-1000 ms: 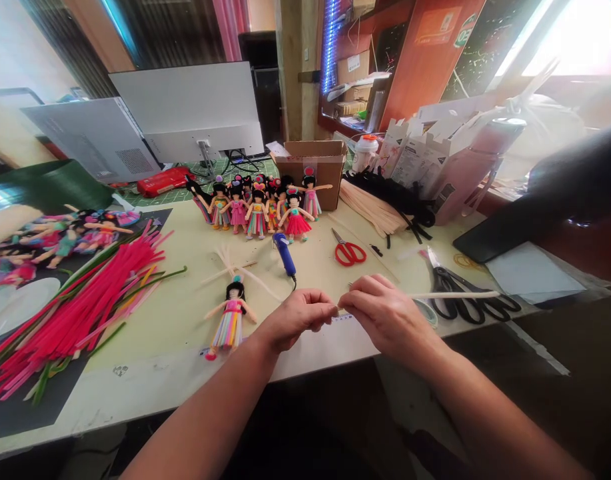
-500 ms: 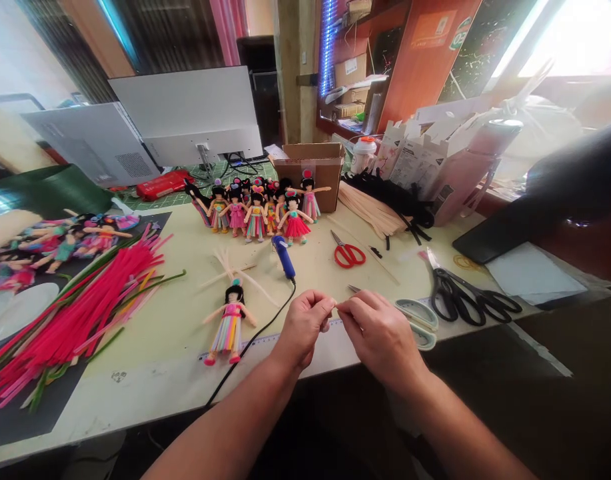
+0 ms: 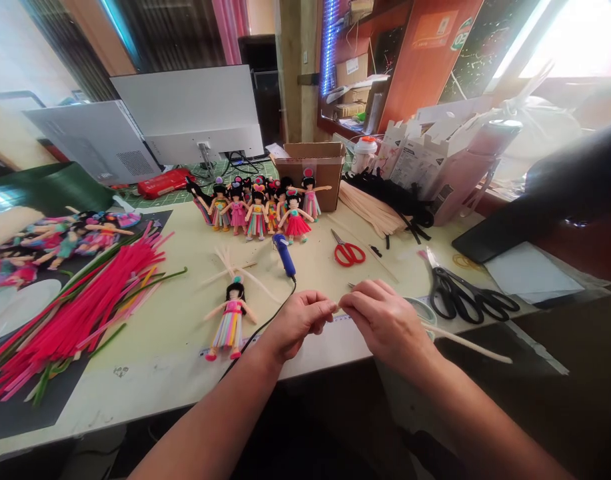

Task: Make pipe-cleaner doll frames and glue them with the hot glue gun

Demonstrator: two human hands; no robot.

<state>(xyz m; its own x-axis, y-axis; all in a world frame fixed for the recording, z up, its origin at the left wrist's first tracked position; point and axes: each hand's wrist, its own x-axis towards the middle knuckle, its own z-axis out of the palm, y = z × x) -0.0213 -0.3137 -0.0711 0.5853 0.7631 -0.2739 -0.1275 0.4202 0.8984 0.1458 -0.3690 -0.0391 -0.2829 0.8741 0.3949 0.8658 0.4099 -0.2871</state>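
My left hand (image 3: pixel 305 321) is closed in a pinch at the table's front edge, thumb against the bent fingers. Its fingertips meet those of my right hand (image 3: pixel 382 319), which is pinched too. A cream pipe cleaner (image 3: pixel 478 343) sticks out to the right from behind my right hand; its other end seems to lie between the fingertips, where little of it shows. Left of my hands lies a pipe-cleaner doll (image 3: pixel 231 317) with black hair and a striped skirt. Pale green-handled scissors (image 3: pixel 421 308) are partly hidden behind my right hand.
Finished dolls (image 3: pixel 258 210) stand before a cardboard box (image 3: pixel 321 170). A blue corded tool (image 3: pixel 284 255), red scissors (image 3: pixel 349 253) and black scissors (image 3: pixel 458 293) lie on the table. Red pipe cleaners (image 3: pixel 88 300) are piled left, cream ones (image 3: pixel 370 207) at the back right.
The cream pipe cleaner now shows to the right of my right hand, where it was not visible before. My fingertips have shifted slightly, and the left fingers have turned a little.
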